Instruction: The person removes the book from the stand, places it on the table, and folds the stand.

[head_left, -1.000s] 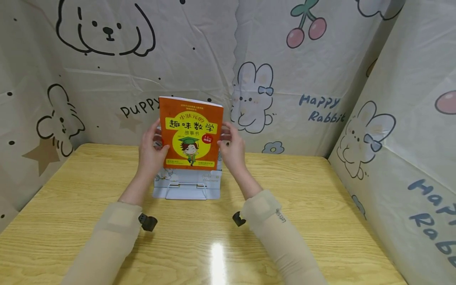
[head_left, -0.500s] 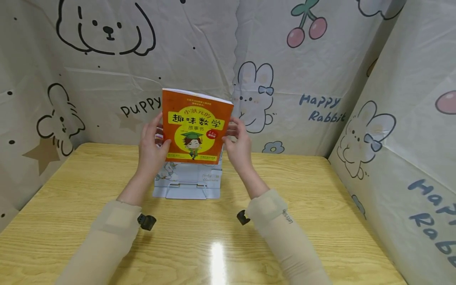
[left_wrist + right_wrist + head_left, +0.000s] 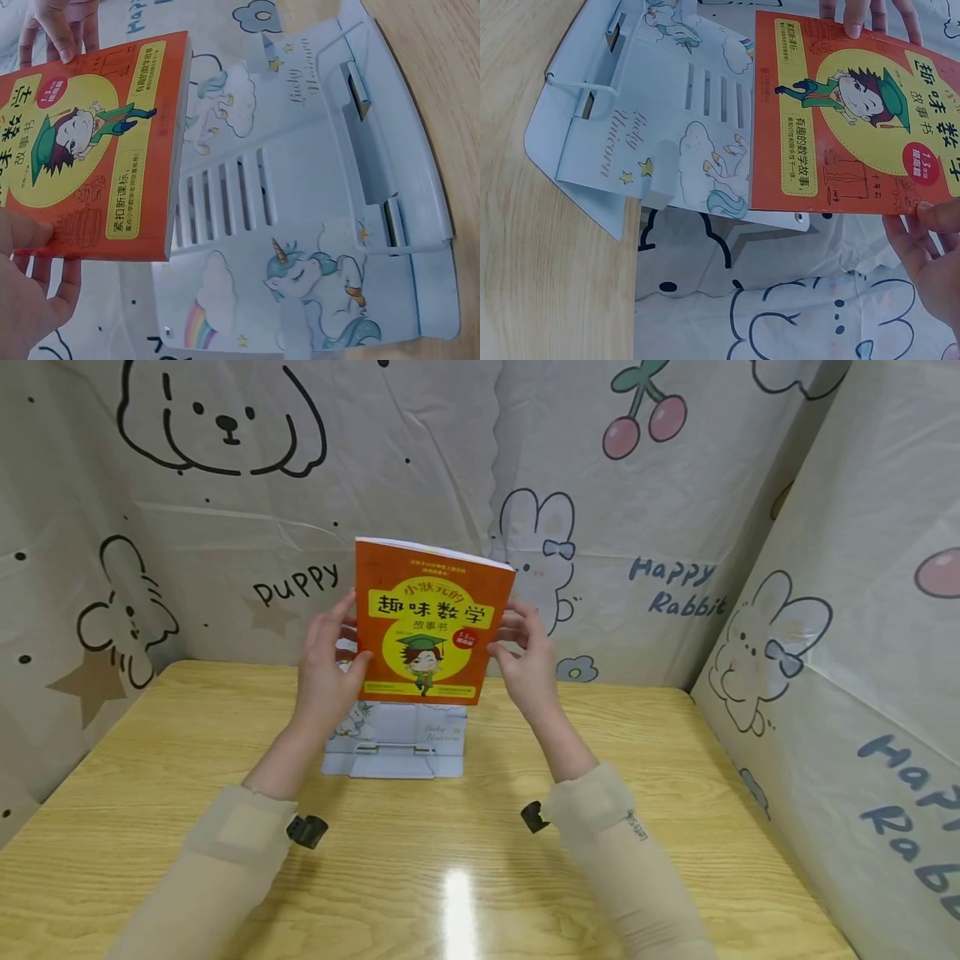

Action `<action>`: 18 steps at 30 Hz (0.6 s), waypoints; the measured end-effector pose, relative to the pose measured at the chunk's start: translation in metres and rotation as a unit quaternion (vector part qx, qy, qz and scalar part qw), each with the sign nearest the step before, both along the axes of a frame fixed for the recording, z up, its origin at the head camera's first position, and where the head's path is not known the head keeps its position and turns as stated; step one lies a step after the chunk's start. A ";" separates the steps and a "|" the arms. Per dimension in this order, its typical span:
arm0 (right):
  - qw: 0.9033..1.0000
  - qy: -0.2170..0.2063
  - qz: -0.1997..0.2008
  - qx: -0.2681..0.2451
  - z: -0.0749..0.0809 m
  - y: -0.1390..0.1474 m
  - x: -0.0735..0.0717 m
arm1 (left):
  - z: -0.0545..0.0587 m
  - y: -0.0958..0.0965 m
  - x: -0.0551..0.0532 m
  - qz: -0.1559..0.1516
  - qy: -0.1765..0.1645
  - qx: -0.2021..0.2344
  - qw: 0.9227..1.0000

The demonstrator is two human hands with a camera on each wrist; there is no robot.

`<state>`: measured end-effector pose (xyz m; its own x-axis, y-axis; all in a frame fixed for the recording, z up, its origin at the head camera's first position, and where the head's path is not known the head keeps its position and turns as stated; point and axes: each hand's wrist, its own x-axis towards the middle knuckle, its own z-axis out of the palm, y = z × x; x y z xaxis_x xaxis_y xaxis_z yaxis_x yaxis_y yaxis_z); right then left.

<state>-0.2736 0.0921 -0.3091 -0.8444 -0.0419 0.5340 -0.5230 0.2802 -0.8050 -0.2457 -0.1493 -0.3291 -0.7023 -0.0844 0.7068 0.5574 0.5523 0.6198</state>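
Orange book (image 3: 431, 631), fingers (image 3: 337, 608) gripping both sides

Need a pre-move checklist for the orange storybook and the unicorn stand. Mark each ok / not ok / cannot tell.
1. Left hand grips the orange math storybook, thumb on front cover: ok.
2. Right hand grips the opposite side edge, thumb in front: ok.
3. Storybook closed: ok, pages together under the cover.
4. Storybook level: not ok, its top edge slopes down toward the right hand in the head view.
5. Lucky Unicorn book stand set on the wooden table, ledge toward the person: ok.
6. Gap between storybook and the stand's back plate: cannot tell; the storybook overlaps it in view.
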 end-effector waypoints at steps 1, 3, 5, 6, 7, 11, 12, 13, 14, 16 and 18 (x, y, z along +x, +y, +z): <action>1.000 0.001 0.003 -0.002 0.002 0.002 0.001 | 0.001 0.001 0.001 -0.005 0.004 0.000 1.000; 1.000 0.003 0.003 -0.004 0.005 0.006 0.004 | 0.004 0.003 0.004 -0.010 0.008 -0.003 1.000; 1.000 0.006 0.004 -0.005 0.006 0.010 0.005 | 0.007 0.005 0.007 -0.016 0.008 -0.004 1.000; 1.000 0.009 0.004 -0.005 0.006 0.013 0.005 | 0.009 0.007 0.009 -0.019 0.007 -0.005 1.000; 1.000 0.012 0.003 -0.005 0.006 0.015 0.005 | 0.010 0.008 0.011 -0.022 0.006 -0.005 1.000; 1.000 0.021 -0.004 0.005 0.008 0.026 0.006 | 0.017 0.014 0.017 -0.037 0.000 0.002 0.999; 1.000 0.022 -0.003 0.005 0.009 0.029 0.007 | 0.018 0.016 0.019 -0.039 -0.001 0.004 0.999; 1.000 0.022 -0.002 0.006 0.010 0.031 0.008 | 0.020 0.018 0.021 -0.042 -0.004 0.007 0.999; 1.000 0.022 0.001 0.005 0.011 0.034 0.009 | 0.021 0.019 0.022 -0.045 -0.007 0.010 0.999; 1.000 0.023 0.004 0.005 0.014 0.038 0.011 | 0.025 0.023 0.025 -0.048 -0.015 0.014 0.999; 1.000 0.022 0.008 0.004 0.017 0.043 0.013 | 0.028 0.026 0.029 -0.052 -0.023 0.019 0.998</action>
